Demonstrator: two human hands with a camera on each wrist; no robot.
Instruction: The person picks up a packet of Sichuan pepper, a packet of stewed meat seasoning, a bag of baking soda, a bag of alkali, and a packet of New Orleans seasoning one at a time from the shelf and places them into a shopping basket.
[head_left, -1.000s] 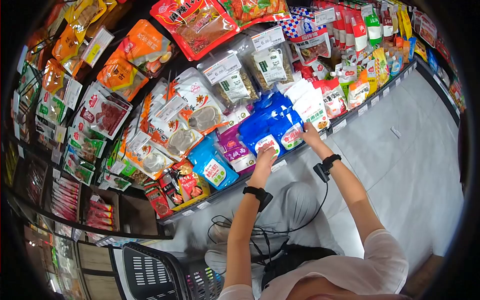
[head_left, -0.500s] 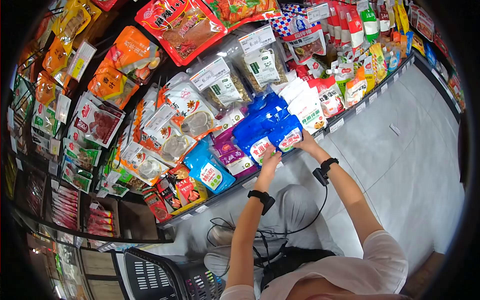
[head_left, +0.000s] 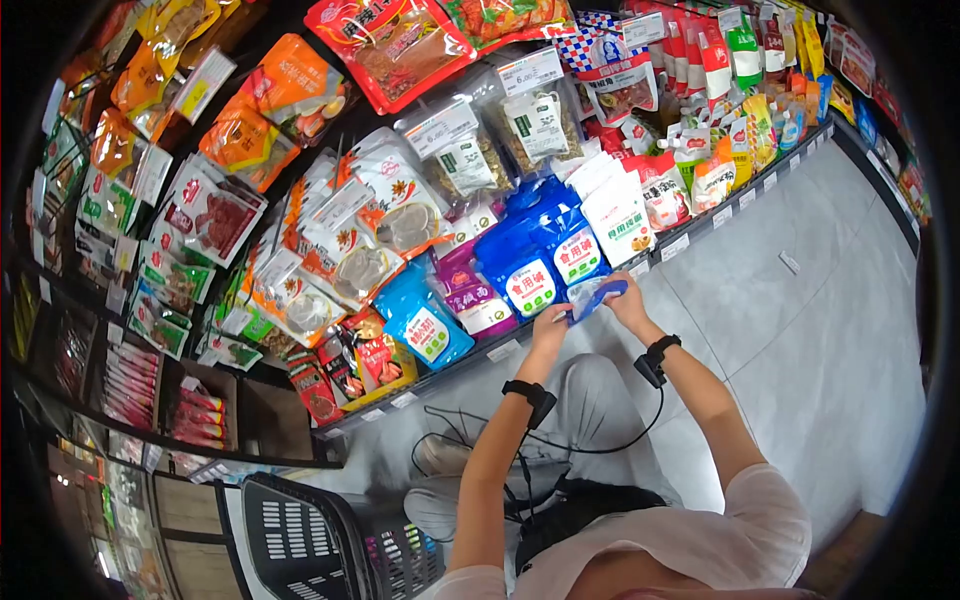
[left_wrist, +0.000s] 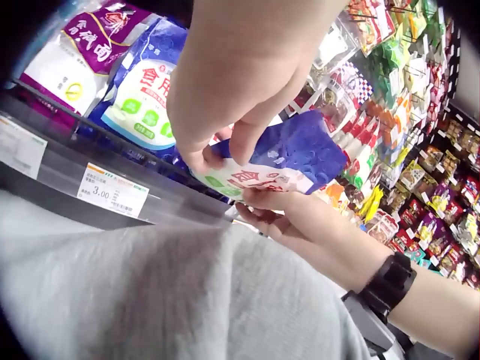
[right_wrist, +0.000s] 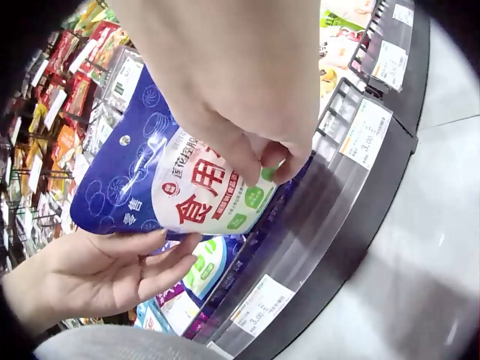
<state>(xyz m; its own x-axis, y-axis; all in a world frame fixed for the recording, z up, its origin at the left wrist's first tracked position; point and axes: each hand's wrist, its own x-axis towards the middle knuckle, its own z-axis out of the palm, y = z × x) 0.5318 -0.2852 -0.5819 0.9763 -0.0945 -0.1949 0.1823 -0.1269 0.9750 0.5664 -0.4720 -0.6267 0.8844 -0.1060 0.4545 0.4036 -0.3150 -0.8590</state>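
Blue packet (right_wrist: 191, 176), white-labelled with red print, is held by a person's two hands just in front of the shelf edge (right_wrist: 322, 229), near a bent knee (head_left: 595, 390). The left hand (head_left: 549, 326) pinches one side, thumb along the edge and the other fingers bent beneath it; the right hand (head_left: 628, 303) pinches the labelled end between thumb and fingertips. How firmly either hand presses cannot be told. On the shelf, similar blue packs (head_left: 530, 285) stand beside purple packs (head_left: 475, 300) on one side and white packs (head_left: 618, 215) on the other.

A slip looks the likeliest mishap: the film appears smooth and both holds lie near the packet's margins, so loose contents shifting inside could drag it from the fingers and drop it past the edge to the floor (head_left: 760, 330). Too hard a squeeze might crumple the packet or strain its seam. Reaching over the crowded shelf could knock the neighbouring packs askew, and the black cable (head_left: 590, 452) looping near the knee might catch if an arm swings wide.
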